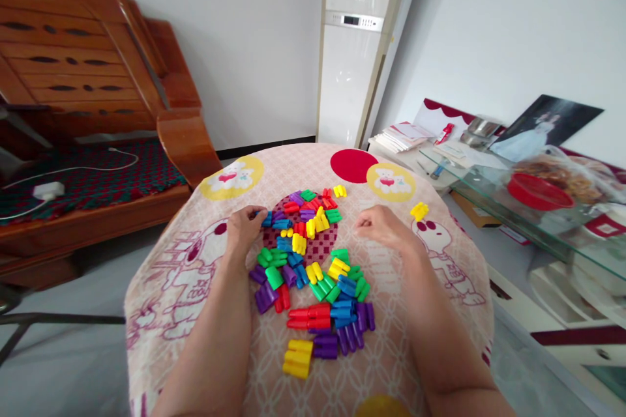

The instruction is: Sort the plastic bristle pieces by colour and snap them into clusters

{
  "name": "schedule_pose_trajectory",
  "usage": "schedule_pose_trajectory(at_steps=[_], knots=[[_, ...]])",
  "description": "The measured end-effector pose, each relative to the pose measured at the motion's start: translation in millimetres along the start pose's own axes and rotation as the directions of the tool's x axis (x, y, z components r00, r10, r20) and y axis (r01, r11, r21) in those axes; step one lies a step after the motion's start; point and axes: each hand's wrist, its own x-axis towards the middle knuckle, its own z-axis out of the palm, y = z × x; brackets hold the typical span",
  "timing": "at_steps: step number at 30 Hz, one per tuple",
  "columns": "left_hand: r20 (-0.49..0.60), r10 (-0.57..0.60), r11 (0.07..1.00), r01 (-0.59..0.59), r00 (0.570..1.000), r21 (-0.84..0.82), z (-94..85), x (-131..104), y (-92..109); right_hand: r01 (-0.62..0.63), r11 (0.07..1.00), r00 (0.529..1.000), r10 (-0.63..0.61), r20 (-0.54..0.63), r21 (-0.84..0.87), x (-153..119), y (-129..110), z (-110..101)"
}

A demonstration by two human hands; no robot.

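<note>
Across the surface [283, 168], left fingers [256, 211] pinch a blue block [267, 219], likely steadying it, while right fingers [364, 223] curl, contents unclear.

Wooden bench [88, 78], white charger [49, 191]

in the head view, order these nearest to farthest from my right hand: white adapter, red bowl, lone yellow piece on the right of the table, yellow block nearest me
From the right hand:
1. lone yellow piece, just to its right
2. yellow block, left and nearer you
3. red bowl, right, off the table
4. white adapter, far left, on the bench
</note>
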Motion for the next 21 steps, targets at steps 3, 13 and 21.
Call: schedule_pose_trajectory(at_steps=[3,13,21], knots=[[0.003,-0.007,1.0,0.007,1.0,-0.007,-0.6,-1.0,1.5,0.143,0.973,0.956,-0.088,0.281,-0.182,-4.5,-43.5,23.0],[0.009,-0.014,1.0,0.014,1.0,0.009,-2.6,1.5,3.9,0.194,0.919,0.96,-0.107,0.257,-0.342,-5.5,-61.3,40.3],[0.004,0.005,1.0,-0.005,1.0,0.013,-0.2,4.4,-1.8,-0.371,0.874,0.917,0.293,-0.27,-0.314,4.5,29.7,-2.1]])
